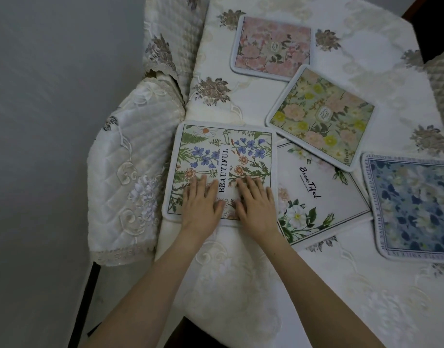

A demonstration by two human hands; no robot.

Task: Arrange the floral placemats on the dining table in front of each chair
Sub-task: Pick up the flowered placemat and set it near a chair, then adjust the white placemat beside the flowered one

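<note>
Several floral placemats lie on the cream tablecloth [246, 267]. A botanical mat with blue flowers and the word BEAUTIFUL [223, 151] sits at the table's left edge, facing a covered chair [130, 177]. My left hand [202, 202] and my right hand [256, 204] both rest flat on its near part, fingers spread. To its right lies a white rose mat [316, 197], partly under a yellow-green mat [321, 116]. A pink mat [271, 46] lies farther back. A blue mat [414, 207] is at the right.
A second covered chair back [165, 33] stands at the far left of the table. Another quilted chair cover [441, 84] shows at the right edge. A grey floor [40, 121] fills the left side.
</note>
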